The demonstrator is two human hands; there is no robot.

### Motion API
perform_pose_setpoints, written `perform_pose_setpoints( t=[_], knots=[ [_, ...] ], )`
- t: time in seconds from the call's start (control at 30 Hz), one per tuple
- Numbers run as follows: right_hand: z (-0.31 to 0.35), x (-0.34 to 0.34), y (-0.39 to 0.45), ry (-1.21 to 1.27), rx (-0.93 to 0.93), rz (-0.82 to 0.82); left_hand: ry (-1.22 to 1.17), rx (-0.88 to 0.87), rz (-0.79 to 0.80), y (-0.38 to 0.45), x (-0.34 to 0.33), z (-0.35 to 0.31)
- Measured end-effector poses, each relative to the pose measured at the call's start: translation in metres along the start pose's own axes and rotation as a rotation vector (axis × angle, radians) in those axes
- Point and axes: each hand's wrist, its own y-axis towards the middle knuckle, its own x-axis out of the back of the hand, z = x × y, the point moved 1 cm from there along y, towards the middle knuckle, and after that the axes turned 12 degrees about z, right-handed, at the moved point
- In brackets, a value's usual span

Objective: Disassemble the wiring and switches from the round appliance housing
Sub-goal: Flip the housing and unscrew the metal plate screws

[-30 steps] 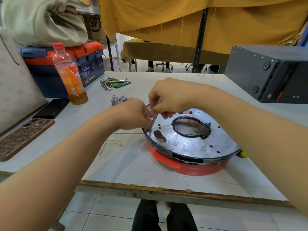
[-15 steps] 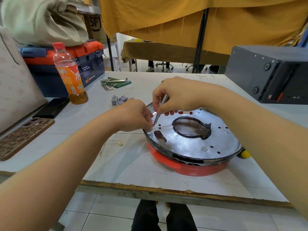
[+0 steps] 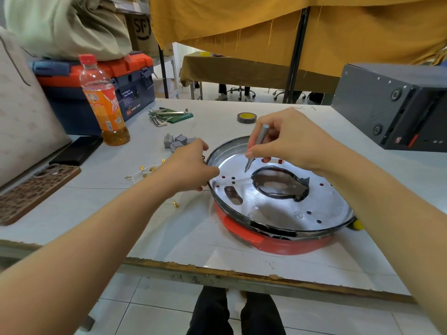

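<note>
- Head view shows the round appliance housing lying right of centre in the frame on the white tabletop, its red body underneath and a shiny metal plate facing up at you.
- Your right hand pinches a slim grey screwdriver between thumb and fingertips; the tool tilts, its tip pointing down at the plate just left of the large central cut-out, and whether it touches the metal you cannot tell from here.
- Your left hand sits at the housing's left rim with fingers curled; it may be holding something small, but the pictures do not show what, so the state of that grip cannot be told.
- Done, as far as it shows: several grey switch blocks lie loose in a cluster left of the housing, and white wires with brass terminals are scattered near your left wrist, clear of the appliance.
- Many screw holes in the plate look open, which suggests most fasteners are already out.
- Left, by my judgement: whatever the screwdriver is aimed at, and anything under the plate, which is hidden.
- Hex keys and a tape roll wait at upper centre.
</note>
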Motion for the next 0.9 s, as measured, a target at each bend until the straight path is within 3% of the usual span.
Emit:
perform_pose_setpoints(
  t=[0.1,0.2,0.33,0.6,0.8,0.9],
  knots=[
    [-0.005,-0.004,0.000,0.025,-0.011,-0.079,-0.061,0.016,0.045,0.002,-0.001,0.004],
    [-0.004,-0.010,0.000,-0.101,-0.022,-0.094,-0.094,0.004,0.028,0.001,-0.002,0.003],
    [-0.004,-0.011,-0.002,-0.121,-0.072,0.053,-0.106,-0.016,-0.020,0.002,-0.002,0.002],
    [-0.010,-0.015,-0.004,-0.514,-0.304,0.249,-0.164,-0.056,-0.086,0.008,0.006,-0.003],
    [-0.021,-0.010,0.008,-0.520,-0.302,0.277,-0.268,-0.080,-0.155,0.018,0.005,-0.011],
    [-0.030,-0.006,0.013,-0.555,-0.248,0.278,-0.388,-0.071,-0.111,0.023,0.004,-0.010]
  ],
)
